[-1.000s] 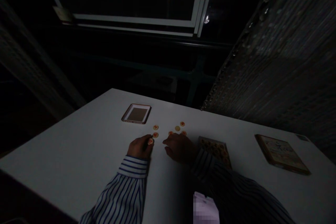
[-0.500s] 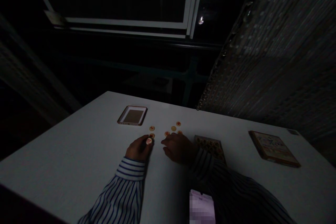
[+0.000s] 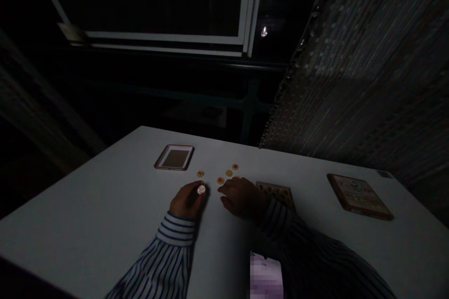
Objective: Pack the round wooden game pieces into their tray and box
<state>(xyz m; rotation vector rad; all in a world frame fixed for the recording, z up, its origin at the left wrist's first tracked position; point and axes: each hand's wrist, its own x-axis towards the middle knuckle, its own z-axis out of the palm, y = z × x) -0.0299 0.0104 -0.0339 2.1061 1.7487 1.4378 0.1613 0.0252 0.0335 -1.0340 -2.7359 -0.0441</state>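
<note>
In the head view, the left hand [image 3: 183, 201] grips one round piece [image 3: 201, 189] between thumb and fingers, over the middle of the white counter [image 3: 87, 210]. The right hand [image 3: 243, 198] is beside it, the fingers bent; whether it holds something, I cannot tell. Loose pieces [image 3: 229, 173] lie toward the far edge, and a shallow tray [image 3: 177, 159] lies near the far left corner.
</note>
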